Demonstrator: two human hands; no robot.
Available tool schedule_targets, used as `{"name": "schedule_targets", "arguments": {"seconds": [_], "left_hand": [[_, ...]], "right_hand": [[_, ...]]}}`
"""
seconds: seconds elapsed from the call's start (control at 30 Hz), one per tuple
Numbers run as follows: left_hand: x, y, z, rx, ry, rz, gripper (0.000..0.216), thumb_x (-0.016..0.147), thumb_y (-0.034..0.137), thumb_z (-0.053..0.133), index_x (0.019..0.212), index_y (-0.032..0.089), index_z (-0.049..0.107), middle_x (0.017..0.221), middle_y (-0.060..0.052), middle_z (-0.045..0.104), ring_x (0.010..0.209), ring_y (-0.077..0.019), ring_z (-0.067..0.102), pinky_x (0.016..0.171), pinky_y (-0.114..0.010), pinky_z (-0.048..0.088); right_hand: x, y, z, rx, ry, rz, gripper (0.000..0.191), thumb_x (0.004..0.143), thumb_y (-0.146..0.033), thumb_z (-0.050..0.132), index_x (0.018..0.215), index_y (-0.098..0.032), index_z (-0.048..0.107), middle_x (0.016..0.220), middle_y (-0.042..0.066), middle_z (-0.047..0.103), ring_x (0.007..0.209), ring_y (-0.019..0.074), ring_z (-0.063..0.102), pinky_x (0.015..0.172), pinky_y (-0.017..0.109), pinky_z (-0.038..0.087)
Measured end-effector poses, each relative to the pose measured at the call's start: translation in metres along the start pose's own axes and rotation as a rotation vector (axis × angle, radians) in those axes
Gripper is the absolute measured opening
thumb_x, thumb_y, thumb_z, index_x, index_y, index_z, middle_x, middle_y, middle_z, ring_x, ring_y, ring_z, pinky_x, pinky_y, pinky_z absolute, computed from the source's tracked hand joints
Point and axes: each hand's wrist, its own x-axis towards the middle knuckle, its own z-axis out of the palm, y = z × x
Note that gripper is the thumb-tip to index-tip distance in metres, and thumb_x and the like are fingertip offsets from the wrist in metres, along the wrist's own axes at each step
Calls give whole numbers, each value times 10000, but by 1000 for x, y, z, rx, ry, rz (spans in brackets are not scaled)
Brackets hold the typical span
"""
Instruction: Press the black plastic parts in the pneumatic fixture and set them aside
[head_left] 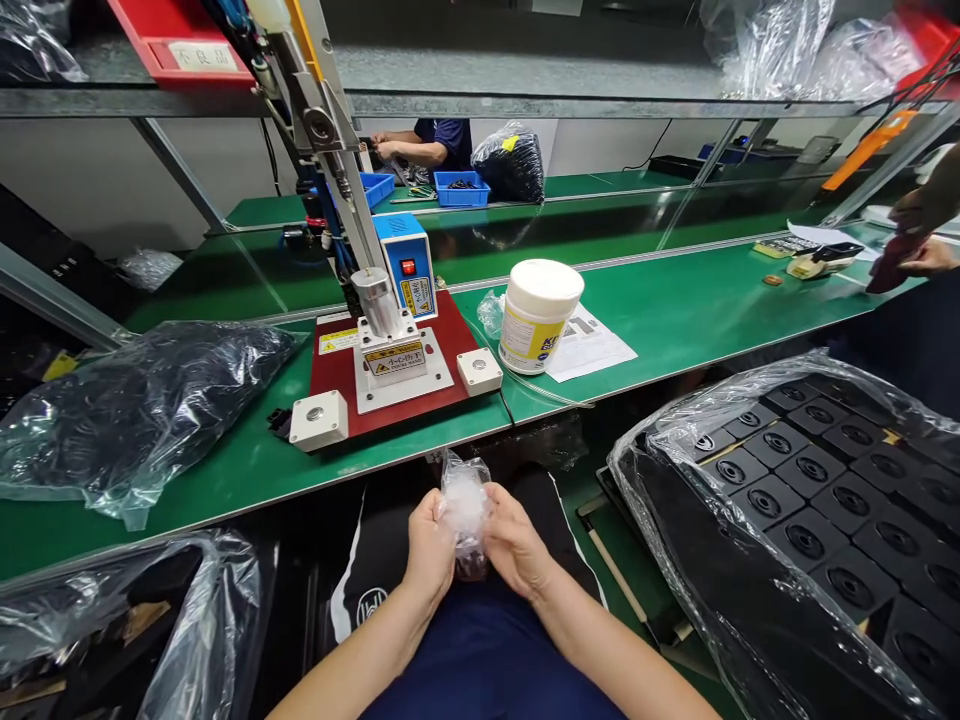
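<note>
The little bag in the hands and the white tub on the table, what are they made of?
The little bag looks like thin plastic: its edges are see-through, crinkled and shiny. The white tub is probably hard plastic, since its lid looks smooth and slightly glossy.

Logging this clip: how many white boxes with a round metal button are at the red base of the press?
2: the left box at the red base's front left corner, and the right box at its front right corner, near the white tub. None seem hidden.

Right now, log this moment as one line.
left hand: holding clear plastic | right hand: holding same plastic | white tub: right of press
</note>
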Motion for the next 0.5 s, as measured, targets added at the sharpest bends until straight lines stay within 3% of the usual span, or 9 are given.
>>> {"name": "schedule_targets", "arguments": {"seconds": [0.1,0.2,0.37,0.5], "left_hand": [[6,1,4,-34,74,-17,382,468,258,729,548,186,362,521,79,385,497,-57,337,488,-191,303],[5,-10,7,11,69,-45,292,489,236,704,585,176,435,546,59,457,513,-73,389,497,-197,328],[-7,-20,9,90,-57,-199,271,590,263,657,828,185,552,747,11,577,685,-128,523,605,-224,434],[-13,-13,6,75,-158,-224,294,717,419,655,856,190,533,909,-30,594,782,-140,531,674,-253,476]], "right_hand": [[1,9,1,-164,22,-79,466,506,-181,804,867,-208,510,815,-15,593,762,137,546,720,244,427],[10,18,-5,-233,159,-143,354,535,-183,742,756,-204,466,680,-54,529,622,102,486,611,217,394],[28,21,-15,-202,294,-193,297,494,-181,620,598,-212,344,529,-90,405,481,61,331,463,189,281],[35,19,-14,-276,303,-204,297,482,-203,611,550,-213,323,494,-93,365,466,51,283,428,184,240]]}}
